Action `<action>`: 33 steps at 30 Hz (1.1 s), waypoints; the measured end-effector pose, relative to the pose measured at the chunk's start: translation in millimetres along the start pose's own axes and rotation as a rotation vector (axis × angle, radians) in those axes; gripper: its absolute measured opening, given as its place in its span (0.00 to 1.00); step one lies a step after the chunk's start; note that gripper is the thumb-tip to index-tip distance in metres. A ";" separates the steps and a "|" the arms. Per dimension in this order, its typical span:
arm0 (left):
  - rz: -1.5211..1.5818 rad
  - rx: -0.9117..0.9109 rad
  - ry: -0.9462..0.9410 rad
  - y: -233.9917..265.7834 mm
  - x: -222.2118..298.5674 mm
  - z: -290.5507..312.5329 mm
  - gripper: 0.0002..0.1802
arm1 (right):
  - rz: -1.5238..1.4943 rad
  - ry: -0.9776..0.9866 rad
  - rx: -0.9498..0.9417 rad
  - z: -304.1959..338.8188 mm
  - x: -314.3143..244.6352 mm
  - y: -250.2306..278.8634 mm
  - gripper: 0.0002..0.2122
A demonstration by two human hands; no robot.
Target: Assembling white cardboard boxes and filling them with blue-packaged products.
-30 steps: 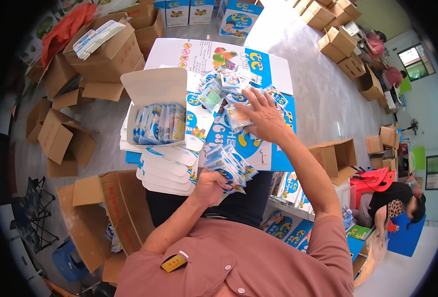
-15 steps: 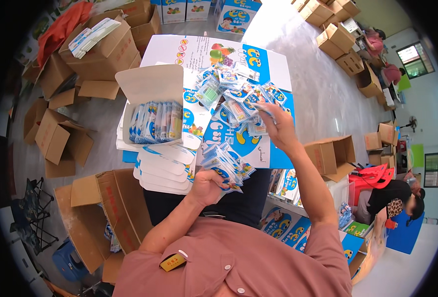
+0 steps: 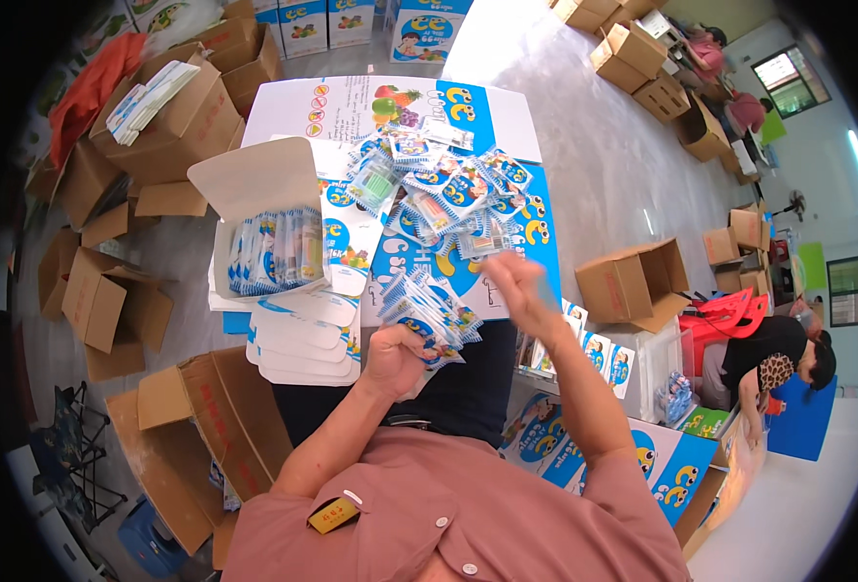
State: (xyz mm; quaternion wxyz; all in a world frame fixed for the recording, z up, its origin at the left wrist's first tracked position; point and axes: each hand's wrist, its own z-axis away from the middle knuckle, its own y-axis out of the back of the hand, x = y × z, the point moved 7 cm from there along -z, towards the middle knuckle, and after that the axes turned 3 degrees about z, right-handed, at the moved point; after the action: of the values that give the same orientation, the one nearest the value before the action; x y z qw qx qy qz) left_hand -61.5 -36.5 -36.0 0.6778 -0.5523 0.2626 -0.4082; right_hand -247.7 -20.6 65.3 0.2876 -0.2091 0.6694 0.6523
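My left hand (image 3: 393, 359) is wrapped round a fanned stack of small candy packets (image 3: 429, 315), blue and white with clear windows, at the front edge of a printed carton surface (image 3: 400, 262). To its right my right hand (image 3: 518, 291) hangs over that surface, its fingers curled together. What they hold, if anything, is hidden. Beyond both hands lies a loose pile of the same packets (image 3: 448, 189). An open white box (image 3: 245, 179) on the left has its lid raised, and a row of packets (image 3: 276, 252) stands inside.
Flat white box blanks (image 3: 303, 361) are stacked under and before the white box. Open brown cartons (image 3: 196, 427) stand at left, and another carton (image 3: 633, 281) is on the right. Printed boxes (image 3: 594, 354) sit by my right arm. A co-worker (image 3: 773, 354) bends at far right.
My right hand has drawn back toward me from the pile; the packet at its fingers no longer shows. My left hand keeps its stack. The whole view has shifted slightly.
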 end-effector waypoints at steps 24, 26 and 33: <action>-0.045 0.034 -0.020 -5.3 6.1 -8.1 0.34 | -0.222 -0.090 0.564 7.4 58.6 -4.7 0.07; -0.049 0.043 -0.038 -3.2 7.7 -7.0 0.36 | -0.259 -0.122 0.621 6.8 62.3 0.5 0.07; -0.047 -0.081 -0.025 -8.7 5.5 -1.9 0.42 | -0.536 -0.166 0.551 26.7 16.7 3.9 0.07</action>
State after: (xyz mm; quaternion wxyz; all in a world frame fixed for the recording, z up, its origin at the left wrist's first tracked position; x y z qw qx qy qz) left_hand -62.5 -42.6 -27.5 0.6483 -0.5904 0.2576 -0.4060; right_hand -259.7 7.8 57.7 0.5463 -0.2379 0.7155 0.3648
